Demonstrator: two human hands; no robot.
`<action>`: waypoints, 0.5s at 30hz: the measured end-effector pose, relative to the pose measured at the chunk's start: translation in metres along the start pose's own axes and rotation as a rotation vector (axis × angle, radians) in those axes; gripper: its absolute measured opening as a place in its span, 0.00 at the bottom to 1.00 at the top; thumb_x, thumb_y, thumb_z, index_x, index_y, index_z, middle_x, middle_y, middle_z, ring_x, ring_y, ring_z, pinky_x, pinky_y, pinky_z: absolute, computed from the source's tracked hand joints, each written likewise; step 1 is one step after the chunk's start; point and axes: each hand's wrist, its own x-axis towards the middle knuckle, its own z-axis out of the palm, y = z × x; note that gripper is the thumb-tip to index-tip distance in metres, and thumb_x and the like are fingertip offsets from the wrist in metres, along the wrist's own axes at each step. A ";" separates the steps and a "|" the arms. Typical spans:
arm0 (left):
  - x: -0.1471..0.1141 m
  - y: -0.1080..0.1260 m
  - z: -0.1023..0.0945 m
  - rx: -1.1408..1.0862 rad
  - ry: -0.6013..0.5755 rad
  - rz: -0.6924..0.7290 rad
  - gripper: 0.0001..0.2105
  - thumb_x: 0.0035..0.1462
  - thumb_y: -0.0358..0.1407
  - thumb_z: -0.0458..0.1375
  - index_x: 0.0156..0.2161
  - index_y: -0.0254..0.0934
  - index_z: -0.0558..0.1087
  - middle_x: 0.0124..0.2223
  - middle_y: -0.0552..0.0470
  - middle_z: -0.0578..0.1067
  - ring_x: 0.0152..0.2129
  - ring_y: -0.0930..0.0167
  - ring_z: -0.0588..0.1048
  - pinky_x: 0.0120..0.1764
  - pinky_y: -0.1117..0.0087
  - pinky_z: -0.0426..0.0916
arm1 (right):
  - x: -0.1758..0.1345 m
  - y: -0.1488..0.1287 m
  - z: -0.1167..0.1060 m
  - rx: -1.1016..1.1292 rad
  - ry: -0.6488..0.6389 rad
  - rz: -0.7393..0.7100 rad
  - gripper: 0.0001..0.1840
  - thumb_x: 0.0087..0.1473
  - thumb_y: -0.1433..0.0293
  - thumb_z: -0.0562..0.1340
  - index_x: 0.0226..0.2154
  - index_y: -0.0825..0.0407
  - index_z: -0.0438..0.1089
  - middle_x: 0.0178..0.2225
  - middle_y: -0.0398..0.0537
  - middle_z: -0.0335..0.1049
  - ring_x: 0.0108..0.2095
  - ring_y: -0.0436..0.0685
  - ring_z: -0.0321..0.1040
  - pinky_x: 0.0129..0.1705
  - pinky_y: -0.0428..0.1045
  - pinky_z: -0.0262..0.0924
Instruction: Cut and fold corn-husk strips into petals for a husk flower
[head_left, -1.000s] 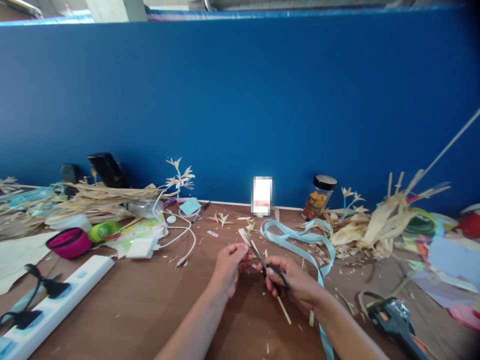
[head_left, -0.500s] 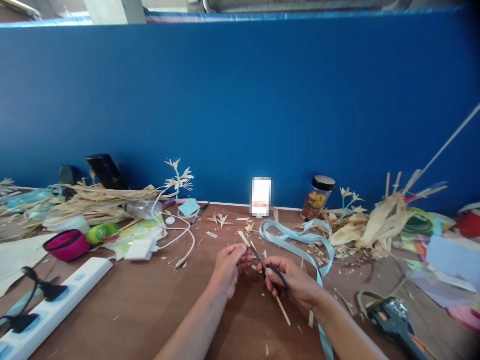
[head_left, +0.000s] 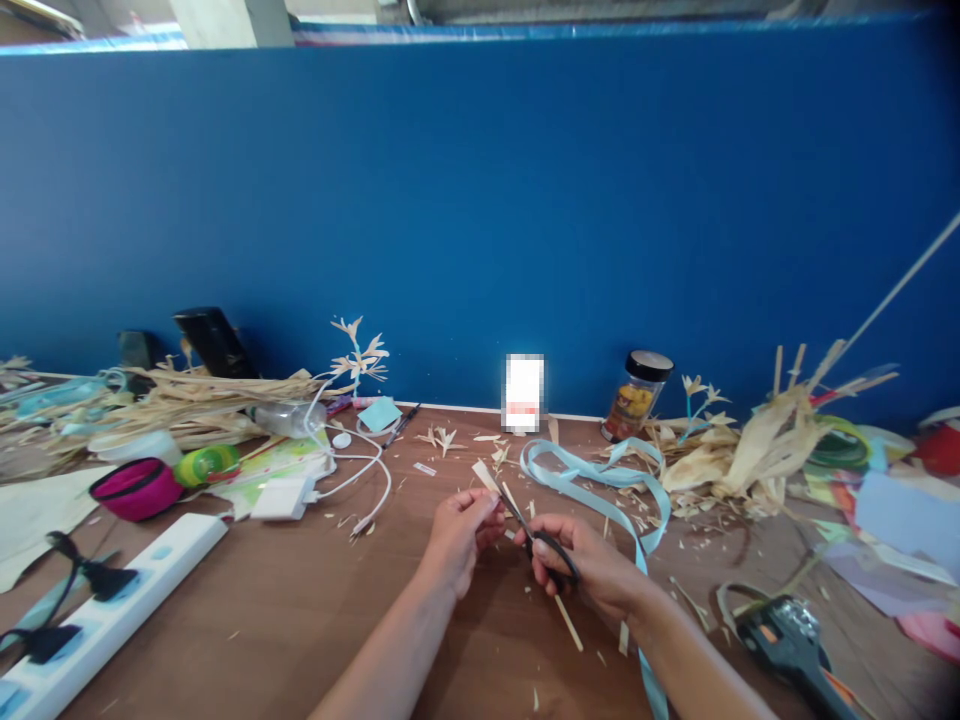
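Observation:
My left hand [head_left: 459, 540] pinches a pale strip of dried corn husk [head_left: 485, 474] between thumb and fingers, its end sticking up past the fingertips. Black-handled scissors [head_left: 559, 552] are in my right hand [head_left: 596, 572], fingers through the loops. Their blades point up and left and lie against the strip near my left fingertips. A thin pale piece shows beside the blades, and another narrow husk strip [head_left: 568, 622] lies below my right hand. Small husk petals [head_left: 442, 440] and scraps are scattered on the brown table [head_left: 315, 620] beyond my hands.
A light blue ribbon [head_left: 592, 490] curls right of my hands and runs under my right forearm. A glue gun [head_left: 787, 640] lies at right, a power strip [head_left: 127, 610] at left. A lidded jar [head_left: 636, 398] and husk bundles [head_left: 772, 440] stand near the blue partition [head_left: 480, 200].
The pale piece beside the scissor blades now stands out further from the strip held in my left hand. Both hands have stayed almost in place.

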 end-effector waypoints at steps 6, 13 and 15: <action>-0.001 0.001 0.001 -0.004 0.014 -0.006 0.08 0.40 0.34 0.63 0.25 0.30 0.71 0.21 0.53 0.71 0.16 0.80 0.68 0.22 0.80 0.66 | 0.000 0.000 -0.001 -0.003 -0.013 -0.001 0.19 0.45 0.58 0.60 0.35 0.55 0.65 0.19 0.40 0.64 0.16 0.44 0.59 0.17 0.38 0.42; 0.000 0.000 0.000 0.002 0.014 -0.002 0.07 0.41 0.33 0.62 0.25 0.30 0.71 0.22 0.53 0.71 0.17 0.79 0.69 0.22 0.80 0.66 | 0.002 0.005 -0.003 -0.003 -0.003 -0.015 0.19 0.45 0.59 0.61 0.36 0.55 0.65 0.18 0.39 0.64 0.16 0.44 0.59 0.17 0.39 0.45; 0.000 0.000 0.000 0.002 0.010 -0.005 0.07 0.41 0.33 0.62 0.25 0.30 0.71 0.22 0.53 0.71 0.17 0.79 0.68 0.22 0.80 0.66 | 0.002 0.004 -0.003 0.000 0.004 -0.015 0.19 0.45 0.58 0.60 0.35 0.55 0.65 0.18 0.39 0.64 0.16 0.44 0.58 0.18 0.39 0.46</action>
